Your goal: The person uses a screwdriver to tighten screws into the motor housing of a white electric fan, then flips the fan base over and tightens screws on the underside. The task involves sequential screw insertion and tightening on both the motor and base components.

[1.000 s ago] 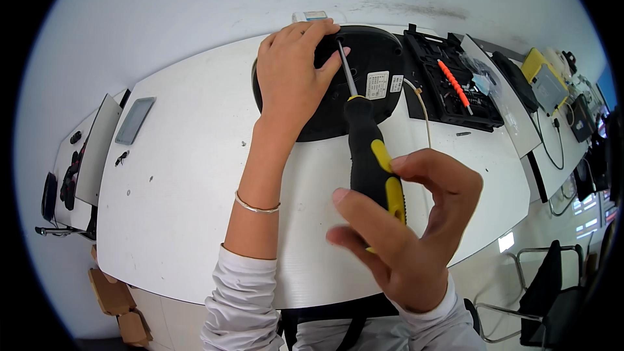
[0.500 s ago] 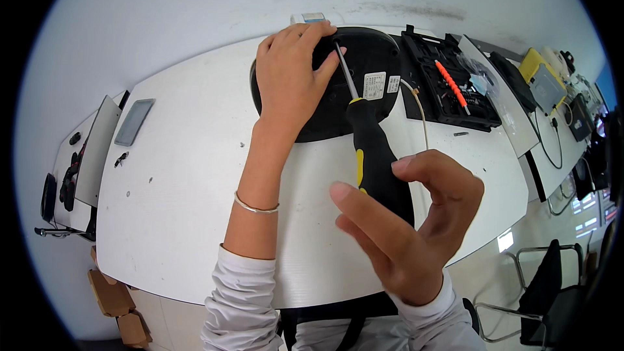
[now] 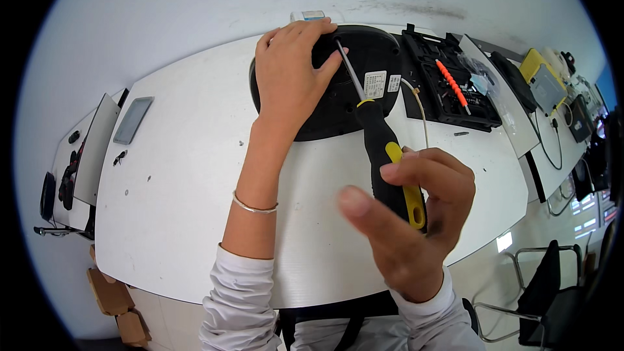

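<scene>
A black oval appliance (image 3: 374,52) with white labels lies underside up at the far middle of the table. My left hand (image 3: 289,78) lies over its left part, fingers curved onto the far edge and thumb beside a screwdriver shaft. The black and yellow screwdriver (image 3: 378,136) slants toward me, its tip at the appliance's far edge; whatever the tip meets is too small to tell. My right hand (image 3: 422,214) is round the handle's end, index finger curled against it and the blurred thumb held away.
An opened black tool case (image 3: 448,84) with an orange bit holder (image 3: 452,84) stands right of the appliance. A pale cable (image 3: 422,117) runs between them. At the table's left lies a grey phone-like slab (image 3: 134,120). A metal-framed chair (image 3: 546,292) is at lower right.
The screwdriver handle has turned, so its yellow strip now faces up and right, and its end has swung slightly right. My right fingers have shifted with it; my left hand has barely moved.
</scene>
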A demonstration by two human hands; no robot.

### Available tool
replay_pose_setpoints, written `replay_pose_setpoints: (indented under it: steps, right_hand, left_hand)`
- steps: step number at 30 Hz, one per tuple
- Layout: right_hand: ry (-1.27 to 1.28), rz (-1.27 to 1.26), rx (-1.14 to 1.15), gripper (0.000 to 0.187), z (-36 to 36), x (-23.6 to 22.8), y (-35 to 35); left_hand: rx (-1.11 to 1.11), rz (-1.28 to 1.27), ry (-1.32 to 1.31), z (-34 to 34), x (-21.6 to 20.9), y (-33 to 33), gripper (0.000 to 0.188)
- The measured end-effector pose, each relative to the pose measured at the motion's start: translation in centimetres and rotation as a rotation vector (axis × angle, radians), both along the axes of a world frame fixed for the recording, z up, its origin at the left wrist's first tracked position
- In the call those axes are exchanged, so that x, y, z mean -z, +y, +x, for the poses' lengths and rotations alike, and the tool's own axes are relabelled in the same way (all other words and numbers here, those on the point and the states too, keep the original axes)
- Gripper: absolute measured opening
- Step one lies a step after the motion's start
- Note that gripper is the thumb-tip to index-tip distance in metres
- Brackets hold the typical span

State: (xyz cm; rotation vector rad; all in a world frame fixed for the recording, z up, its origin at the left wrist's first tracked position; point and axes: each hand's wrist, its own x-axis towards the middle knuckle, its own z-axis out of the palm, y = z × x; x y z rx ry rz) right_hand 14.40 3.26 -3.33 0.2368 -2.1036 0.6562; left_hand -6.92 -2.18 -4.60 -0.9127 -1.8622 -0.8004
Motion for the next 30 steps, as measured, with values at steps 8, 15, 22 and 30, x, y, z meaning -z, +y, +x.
replay_pose_setpoints:
  steps: [8, 15, 22, 30]
  right_hand:
    - [-0.232, 0.06, -0.251, 0.022, 0.0, -0.2, 1.1]
    - [-0.158, 0.061, -0.307, 0.035, -0.4, -0.2, 2.0]
    - [-0.069, 0.089, -0.072, 0.054, 0.9, -1.0, 1.9]
    - [0.101, -0.143, -0.203, 0.046, 0.1, 0.4, 2.2]
  left_hand:
    - [0.049, 0.001, -0.008, 0.4, -0.7, -0.3, 0.031]
    - [0.27, -0.27, 0.051, 2.9, -2.7, -0.7, 0.034]
    - [0.284, -0.479, -0.223, 8.8, -4.5, -2.9, 0.053]
    - [0.328, -0.526, -0.204, 12.5, -6.5, -4.1, 0.056]
